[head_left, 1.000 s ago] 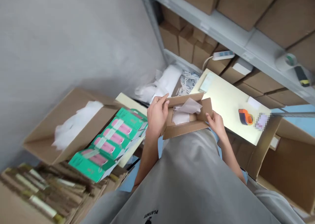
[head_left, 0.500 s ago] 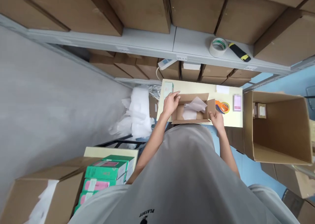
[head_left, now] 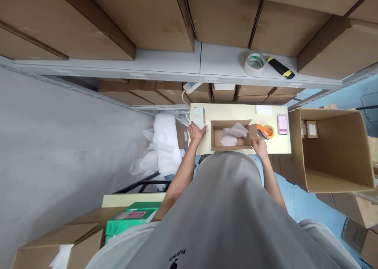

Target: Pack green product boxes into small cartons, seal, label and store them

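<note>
A small open cardboard box (head_left: 217, 143) lies on the cream tabletop (head_left: 236, 111), with crumpled white packing sheets (head_left: 233, 135) inside. My right hand (head_left: 260, 146) pinches the raised flap at its right end. At the table's left side stands a small pale green and white box (head_left: 199, 116). My left hand (head_left: 197, 132) is at its near end, thumb and fingers spread to either side of it. Whether the fingers press on it, I cannot tell.
An orange-handled tool and tape roll (head_left: 267, 131) lie right of the box, near a phone (head_left: 282, 124). A large open carton (head_left: 333, 178) stands at right. Above, a shelf holds tape (head_left: 254, 64) and a cutter (head_left: 280, 67). White foam wrap (head_left: 165, 139) is at left.
My left hand has let go of the cardboard box's left end and moved left to the small pale box. My right hand stays on the flap. The view has shifted slightly.
</note>
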A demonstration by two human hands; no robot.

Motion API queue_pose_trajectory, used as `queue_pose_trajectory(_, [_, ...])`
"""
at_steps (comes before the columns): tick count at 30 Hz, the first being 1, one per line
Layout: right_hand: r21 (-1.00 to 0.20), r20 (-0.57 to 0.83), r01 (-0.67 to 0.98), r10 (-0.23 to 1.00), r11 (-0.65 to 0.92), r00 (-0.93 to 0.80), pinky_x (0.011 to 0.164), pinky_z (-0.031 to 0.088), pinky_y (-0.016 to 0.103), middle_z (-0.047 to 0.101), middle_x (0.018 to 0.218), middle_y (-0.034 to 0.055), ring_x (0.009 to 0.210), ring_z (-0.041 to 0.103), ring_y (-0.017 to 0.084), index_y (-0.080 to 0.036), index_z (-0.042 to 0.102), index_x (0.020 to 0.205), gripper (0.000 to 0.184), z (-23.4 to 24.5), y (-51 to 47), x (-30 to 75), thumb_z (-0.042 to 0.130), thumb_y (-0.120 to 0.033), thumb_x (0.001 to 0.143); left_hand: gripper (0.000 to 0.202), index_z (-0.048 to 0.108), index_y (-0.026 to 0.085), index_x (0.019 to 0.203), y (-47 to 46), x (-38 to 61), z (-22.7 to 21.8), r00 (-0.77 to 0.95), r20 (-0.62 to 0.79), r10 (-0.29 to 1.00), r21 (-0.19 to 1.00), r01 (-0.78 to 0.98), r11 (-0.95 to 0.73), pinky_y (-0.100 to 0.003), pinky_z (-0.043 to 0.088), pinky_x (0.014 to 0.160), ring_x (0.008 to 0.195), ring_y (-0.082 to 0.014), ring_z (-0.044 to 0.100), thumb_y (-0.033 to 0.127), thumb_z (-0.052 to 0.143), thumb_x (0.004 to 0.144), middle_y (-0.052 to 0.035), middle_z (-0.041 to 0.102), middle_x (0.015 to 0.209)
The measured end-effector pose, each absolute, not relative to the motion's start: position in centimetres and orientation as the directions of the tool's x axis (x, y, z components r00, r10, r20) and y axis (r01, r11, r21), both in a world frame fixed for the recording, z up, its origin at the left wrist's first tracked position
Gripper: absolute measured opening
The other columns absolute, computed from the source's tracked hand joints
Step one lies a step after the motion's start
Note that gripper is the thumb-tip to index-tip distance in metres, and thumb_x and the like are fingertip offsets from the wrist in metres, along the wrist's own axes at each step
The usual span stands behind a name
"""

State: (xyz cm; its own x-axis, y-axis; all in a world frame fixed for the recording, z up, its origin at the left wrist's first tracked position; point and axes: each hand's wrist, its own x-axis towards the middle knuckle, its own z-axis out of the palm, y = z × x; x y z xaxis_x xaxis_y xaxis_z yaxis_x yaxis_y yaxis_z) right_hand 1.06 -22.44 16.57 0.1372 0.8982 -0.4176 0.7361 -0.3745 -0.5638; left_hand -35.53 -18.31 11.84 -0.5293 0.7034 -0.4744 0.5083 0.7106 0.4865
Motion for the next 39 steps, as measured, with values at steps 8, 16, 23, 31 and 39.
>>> queue_pose_trajectory(8, [-0.573,-0.418,0.753,0.906,-0.325,0.073,0.081,0.056,0.038,0.081,0.092,0.0103,0.088,0.075,0.032,-0.027,0.066,0.094,0.029,17.8,-21.7,0.9,0.053,-0.053,0.097,0.085,0.064,0.002,0.144,-17.4,-35.6,10.5,-0.611,-0.595,0.522,0.499,0.227,0.836,-0.06,0.055,0.121,0.153,-0.0531,0.061,0.019,0.095,0.067,-0.0378,0.066,0.154])
queue_pose_trajectory(16, [-0.591,-0.424,0.75,0.905,-0.298,0.026,0.077,0.055,0.036,0.081,0.092,0.0088,0.082,0.074,0.028,-0.026,0.065,0.092,0.026,18.0,-21.2,1.2,0.057,-0.051,0.095,0.05,0.069,0.02,0.127,-21.7,-37.4,15.2,-0.478,-0.552,0.683,0.82,-0.162,0.549,-0.037,0.07,0.101,0.126,-0.0266,0.081,0.026,0.083,0.08,-0.0131,0.082,0.139])
queue_pose_trajectory(23, [-0.619,-0.389,0.729,0.92,-0.294,0.041,0.089,0.061,0.043,0.084,0.11,0.014,0.092,0.079,0.03,-0.02,0.073,0.119,0.036,18.2,-20.7,1.2,0.063,-0.047,0.096,0.08,0.057,0.026,0.14,-23.2,-33.8,21.8,-0.254,-0.223,0.941,0.974,-0.026,0.224,-0.043,0.066,0.114,0.151,-0.0331,0.066,0.037,0.094,0.07,-0.0136,0.069,0.158])
queue_pose_trajectory(31, [-0.692,-0.343,0.67,0.939,-0.267,0.019,0.092,0.066,0.048,0.084,0.119,0.0184,0.095,0.081,0.031,-0.015,0.073,0.133,0.046,18.3,-20.8,1.9,0.062,-0.042,0.097,0.071,0.063,0.022,0.14,-22.5,-27.7,21.4,-0.049,-0.196,0.979,0.831,0.523,0.192,-0.047,0.062,0.111,0.133,-0.0358,0.072,0.006,0.083,0.073,-0.0128,0.076,0.143])
queue_pose_trajectory(39, [-0.681,-0.34,0.686,0.94,-0.256,0.014,0.092,0.064,0.051,0.085,0.118,0.0183,0.092,0.079,0.034,-0.018,0.075,0.129,0.043,17.0,-21.2,3.0,0.059,-0.041,0.097,0.06,0.064,0.018,0.135,-21.4,-26.6,18.0,0.133,-0.382,0.915,0.559,0.821,0.115,-0.045,0.058,0.109,0.133,-0.0375,0.069,-0.003,0.075,0.08,-0.017,0.076,0.141])
